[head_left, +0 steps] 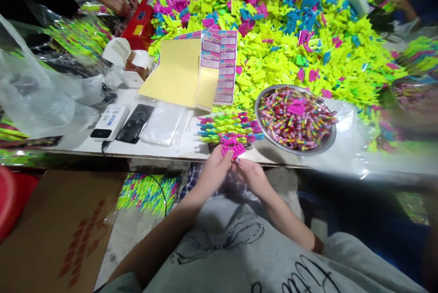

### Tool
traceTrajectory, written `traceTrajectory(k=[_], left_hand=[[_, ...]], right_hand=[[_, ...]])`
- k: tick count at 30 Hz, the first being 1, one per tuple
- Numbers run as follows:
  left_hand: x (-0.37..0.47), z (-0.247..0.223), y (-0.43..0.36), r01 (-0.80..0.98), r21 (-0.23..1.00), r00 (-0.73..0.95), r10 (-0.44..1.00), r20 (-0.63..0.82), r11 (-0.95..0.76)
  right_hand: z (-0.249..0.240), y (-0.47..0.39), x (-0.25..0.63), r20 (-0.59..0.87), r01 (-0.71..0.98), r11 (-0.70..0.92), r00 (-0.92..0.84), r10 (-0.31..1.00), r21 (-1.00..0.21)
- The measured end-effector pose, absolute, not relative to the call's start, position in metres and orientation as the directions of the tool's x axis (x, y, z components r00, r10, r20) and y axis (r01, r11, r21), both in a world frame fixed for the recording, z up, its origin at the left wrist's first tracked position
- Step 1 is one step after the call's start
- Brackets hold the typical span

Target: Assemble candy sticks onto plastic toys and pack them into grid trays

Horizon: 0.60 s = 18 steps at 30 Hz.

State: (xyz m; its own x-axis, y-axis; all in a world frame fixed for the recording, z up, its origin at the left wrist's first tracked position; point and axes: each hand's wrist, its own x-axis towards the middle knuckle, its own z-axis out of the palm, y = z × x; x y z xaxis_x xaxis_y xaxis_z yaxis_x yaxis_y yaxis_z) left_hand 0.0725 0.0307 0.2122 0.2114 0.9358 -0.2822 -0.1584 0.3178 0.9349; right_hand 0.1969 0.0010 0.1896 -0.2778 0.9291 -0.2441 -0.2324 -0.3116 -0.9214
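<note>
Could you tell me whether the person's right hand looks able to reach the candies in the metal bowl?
Likely yes: the right hand is close to the uncovered bowl, with only a pink toy lying on the candies and nothing visible standing between.

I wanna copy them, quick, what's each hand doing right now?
Left hand: closed, holding a pink plastic piece.
Right hand: curled close beside it; can't tell if it's holding anything.
</note>
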Motion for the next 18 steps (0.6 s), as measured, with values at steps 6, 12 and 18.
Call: traceTrajectory(k=[6,12,18], left_hand=[[0.072,0.214,0.031,-0.214,0.924,0.243,0.933,-0.265,0.318],[0.073,0.223,0.032,-0.299,0.87,0.222,0.915,-0.336,0.392],[0.077,0.226,0.025,-0.275,0.899,0.172,0.937,-0.303,0.341]], right_hand=[[0.194,0.004,0.196,-0.18,-0.087,-0.207,-0.25,0.951,-0.974],[0.204,0.004,0.197,0.08,0.45,0.143,-0.156,0.985,-0.881],[0.205,0.0,0.197,0.168,0.494,0.229,-0.165,0.972,-0.839]])
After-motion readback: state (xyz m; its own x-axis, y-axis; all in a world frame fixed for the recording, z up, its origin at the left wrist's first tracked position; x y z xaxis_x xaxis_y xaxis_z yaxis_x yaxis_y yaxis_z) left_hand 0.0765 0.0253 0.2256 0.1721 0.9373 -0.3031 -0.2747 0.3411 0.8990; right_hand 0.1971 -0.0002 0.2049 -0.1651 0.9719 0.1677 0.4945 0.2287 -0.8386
